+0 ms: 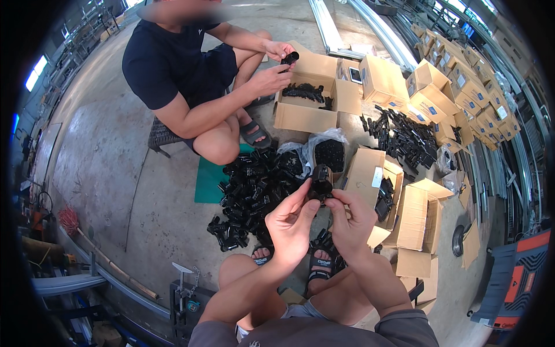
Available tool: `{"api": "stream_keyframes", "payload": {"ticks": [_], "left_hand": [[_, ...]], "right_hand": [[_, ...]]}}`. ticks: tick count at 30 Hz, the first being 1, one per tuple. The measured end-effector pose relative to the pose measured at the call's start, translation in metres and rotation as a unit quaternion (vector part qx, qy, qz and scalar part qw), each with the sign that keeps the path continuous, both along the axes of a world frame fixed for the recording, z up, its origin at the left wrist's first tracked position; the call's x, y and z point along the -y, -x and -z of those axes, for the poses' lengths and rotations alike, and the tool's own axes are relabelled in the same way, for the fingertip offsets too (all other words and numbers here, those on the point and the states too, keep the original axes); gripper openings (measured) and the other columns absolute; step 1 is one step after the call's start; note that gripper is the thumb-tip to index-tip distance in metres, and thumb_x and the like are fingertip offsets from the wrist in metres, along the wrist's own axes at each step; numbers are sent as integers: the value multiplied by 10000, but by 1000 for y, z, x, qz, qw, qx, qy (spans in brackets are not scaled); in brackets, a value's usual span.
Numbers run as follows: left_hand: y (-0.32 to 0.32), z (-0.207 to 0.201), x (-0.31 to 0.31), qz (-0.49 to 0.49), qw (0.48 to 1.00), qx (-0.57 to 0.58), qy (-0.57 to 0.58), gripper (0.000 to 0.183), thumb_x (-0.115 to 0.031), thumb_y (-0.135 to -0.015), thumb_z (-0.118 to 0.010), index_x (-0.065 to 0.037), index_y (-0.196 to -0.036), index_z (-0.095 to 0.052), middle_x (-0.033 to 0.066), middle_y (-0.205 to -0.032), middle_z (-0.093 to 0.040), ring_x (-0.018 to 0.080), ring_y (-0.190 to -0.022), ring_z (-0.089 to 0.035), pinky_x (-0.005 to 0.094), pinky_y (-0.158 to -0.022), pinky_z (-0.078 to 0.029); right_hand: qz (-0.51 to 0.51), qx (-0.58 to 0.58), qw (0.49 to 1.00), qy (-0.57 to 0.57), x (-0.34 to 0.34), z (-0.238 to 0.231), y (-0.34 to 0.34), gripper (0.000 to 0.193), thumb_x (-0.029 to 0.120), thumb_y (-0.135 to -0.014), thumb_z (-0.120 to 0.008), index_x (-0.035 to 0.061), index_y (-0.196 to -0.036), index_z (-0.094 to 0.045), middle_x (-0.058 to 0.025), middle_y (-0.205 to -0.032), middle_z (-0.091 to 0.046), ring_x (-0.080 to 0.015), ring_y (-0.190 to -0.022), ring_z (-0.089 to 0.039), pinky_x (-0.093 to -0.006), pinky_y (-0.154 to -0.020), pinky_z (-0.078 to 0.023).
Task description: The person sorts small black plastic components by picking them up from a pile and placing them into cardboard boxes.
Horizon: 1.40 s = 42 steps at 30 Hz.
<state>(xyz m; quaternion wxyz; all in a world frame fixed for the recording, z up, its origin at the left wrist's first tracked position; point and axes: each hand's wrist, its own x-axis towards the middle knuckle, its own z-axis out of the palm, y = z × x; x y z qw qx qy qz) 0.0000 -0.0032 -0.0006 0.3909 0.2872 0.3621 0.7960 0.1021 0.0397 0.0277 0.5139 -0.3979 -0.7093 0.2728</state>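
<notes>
Between my two hands, in front of my knees, is a small black fitting (pixel 321 180) with a round tubular end. My left hand (pixel 293 222) pinches it from the left with thumb and fingers. From the right, my right hand (pixel 351 222) grips its lower side with thumb and forefinger. Below and beyond it a heap of similar black parts (pixel 254 185) lies on the floor. A bag-lined box (pixel 330 155) of small black pieces stands just past my hands. Across from me, a seated co-worker holds another black fitting (pixel 289 58) in both hands.
Open cardboard boxes (pixel 417 217) stand to my right, one with black parts inside. Another pile of black parts (pixel 402 139) lies farther right, before stacked cartons (pixel 462 81). A dark grey and orange case (pixel 517 280) is at far right. A broom (pixel 68 221) lies left.
</notes>
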Motion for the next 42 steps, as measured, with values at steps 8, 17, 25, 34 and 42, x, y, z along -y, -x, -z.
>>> {"api": "stream_keyframes", "payload": {"ticks": [8,17,25,34,42], "left_hand": [[3,7,-2,12,999,41,23,371,55,-939,-613,58,-1309,-576,141,-1238,-655,140,-1086,-623,279,-979,-482],[5,10,-2,21,996,66,48,361,37,-942,-620,55,-1301,-585,123,-1227,-664,126,-1070,-628,270,-970,-483],[2,5,-1,-20,998,10,58,353,29,-940,-629,54,-1290,-598,117,-1204,-677,109,-1049,-628,251,-949,-481],[5,8,-3,-28,996,51,75,325,-53,-953,-654,19,-1268,-615,80,-1100,-712,69,-920,-621,222,-811,-494],[4,10,-3,-15,996,52,70,352,17,-953,-619,55,-1301,-584,115,-1188,-681,101,-1024,-624,249,-922,-497]], "right_hand": [[-23,46,998,-28,0,-2,1,180,-1,-855,-687,-3,-1034,-681,-122,-877,-675,-246,-774,-658,-322,-690,-518],[-70,168,979,-94,-12,0,0,146,41,-908,-606,-1,-1043,-571,-164,-918,-571,-355,-842,-561,-433,-717,-467],[-71,174,977,-100,-11,6,1,141,18,-913,-583,-10,-1049,-556,-173,-928,-569,-366,-840,-556,-444,-723,-462],[-43,133,982,-124,-9,8,5,211,-1,-864,-661,6,-1073,-628,-150,-955,-641,-330,-851,-618,-404,-735,-502],[-21,114,988,-99,-8,7,5,156,7,-854,-683,2,-1007,-652,-136,-885,-659,-306,-800,-636,-388,-694,-510]]}}
